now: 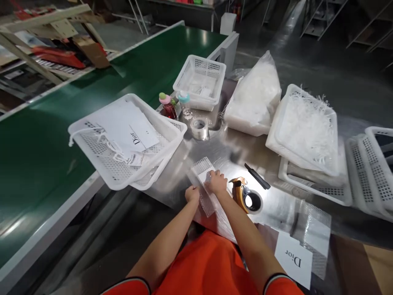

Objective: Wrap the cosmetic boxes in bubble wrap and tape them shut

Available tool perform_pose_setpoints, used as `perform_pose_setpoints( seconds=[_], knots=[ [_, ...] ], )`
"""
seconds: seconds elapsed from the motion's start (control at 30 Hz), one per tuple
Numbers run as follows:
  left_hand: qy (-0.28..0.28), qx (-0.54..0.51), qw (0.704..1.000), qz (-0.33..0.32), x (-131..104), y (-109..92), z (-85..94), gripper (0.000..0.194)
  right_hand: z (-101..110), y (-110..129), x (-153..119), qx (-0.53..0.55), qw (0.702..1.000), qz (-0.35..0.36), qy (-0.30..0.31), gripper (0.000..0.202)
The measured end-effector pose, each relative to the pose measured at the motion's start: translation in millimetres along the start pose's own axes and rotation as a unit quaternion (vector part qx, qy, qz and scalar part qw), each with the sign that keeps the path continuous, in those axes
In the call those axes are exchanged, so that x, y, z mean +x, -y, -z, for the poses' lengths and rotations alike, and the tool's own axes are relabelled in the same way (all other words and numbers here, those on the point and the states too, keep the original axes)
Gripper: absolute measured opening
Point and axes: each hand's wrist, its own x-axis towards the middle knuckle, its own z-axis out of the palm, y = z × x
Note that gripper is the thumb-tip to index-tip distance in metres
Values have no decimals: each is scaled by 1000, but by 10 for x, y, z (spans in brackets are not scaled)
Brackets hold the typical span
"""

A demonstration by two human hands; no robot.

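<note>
A clear bubble wrap sheet point(206, 203) lies at the near edge of the metal table, partly over something flat and white. My left hand point(192, 194) is closed on its left edge. My right hand point(217, 183) has its fingers curled down on the wrap's upper right side, gripping it; the fingertips are partly hidden. Just right of that hand rests an orange and black tape dispenser point(241, 196). Beyond it lies a slim black tool point(257, 176) whose kind I cannot make out. A roll of clear tape point(199, 128) sits farther back.
On the left, a white basket point(104, 166) holds white Dior sheets and overhangs the green conveyor point(129, 73). Two small bottles stand near another basket point(199, 61). A stuffed plastic bag point(256, 90) and a basket of white strings point(307, 123) stand right. A Dior card point(293, 256) lies near right.
</note>
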Motion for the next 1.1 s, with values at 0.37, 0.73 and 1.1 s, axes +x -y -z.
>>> perform_pose_setpoints(
  seconds=[0.37, 0.73, 1.1],
  knots=[
    [19, 179, 974, -139, 95, -23, 731, 27, -638, 371, -492, 262, 956, -130, -18, 47],
    [-116, 301, 830, -456, -349, 253, 518, 39, -916, -509, -1105, 261, 895, -77, -353, 51],
    [-194, 328, 788, -483, -1109, 734, -52, 60, -454, -1027, -1214, 115, 948, -221, -199, 30]
  ],
)
